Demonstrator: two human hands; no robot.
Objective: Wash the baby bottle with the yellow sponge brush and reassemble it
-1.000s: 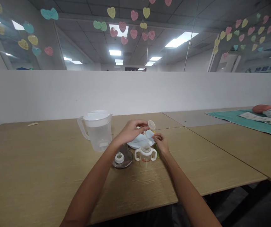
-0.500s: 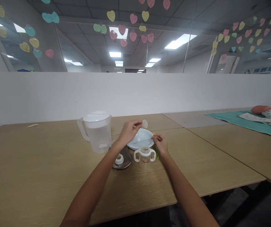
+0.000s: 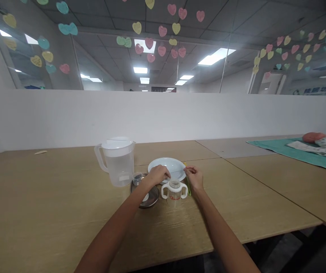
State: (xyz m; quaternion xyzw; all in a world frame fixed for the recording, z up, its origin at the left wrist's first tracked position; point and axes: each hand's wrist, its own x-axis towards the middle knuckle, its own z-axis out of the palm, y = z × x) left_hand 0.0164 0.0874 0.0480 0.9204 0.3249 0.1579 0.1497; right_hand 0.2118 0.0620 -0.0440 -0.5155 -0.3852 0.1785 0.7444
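Note:
My left hand (image 3: 159, 174) is closed, low at the front left of a pale plate (image 3: 159, 162); whatever its fingers hold is hidden. My right hand (image 3: 194, 177) pinches a thin, light stick-like item that reaches over the plate's right side. In front of the plate stands a clear baby bottle (image 3: 174, 195) with two white handles and an open neck. A round metal tray (image 3: 152, 199) lies partly under my left forearm, with a small clear cup (image 3: 137, 178) and a white part on it. Beside my right hand lies a yellow-green item (image 3: 188, 187).
A lidded clear pitcher (image 3: 120, 165) stands left of the tray. A small flat piece (image 3: 40, 152) lies far left. At the far right, a green cloth (image 3: 288, 149) bears patterned fabric and a reddish object (image 3: 313, 137). A white wall (image 3: 163, 115) runs behind the table.
My left hand has moved down to the plate from above it, and the clear round piece it held up no longer shows. My right hand stays nearly in place.

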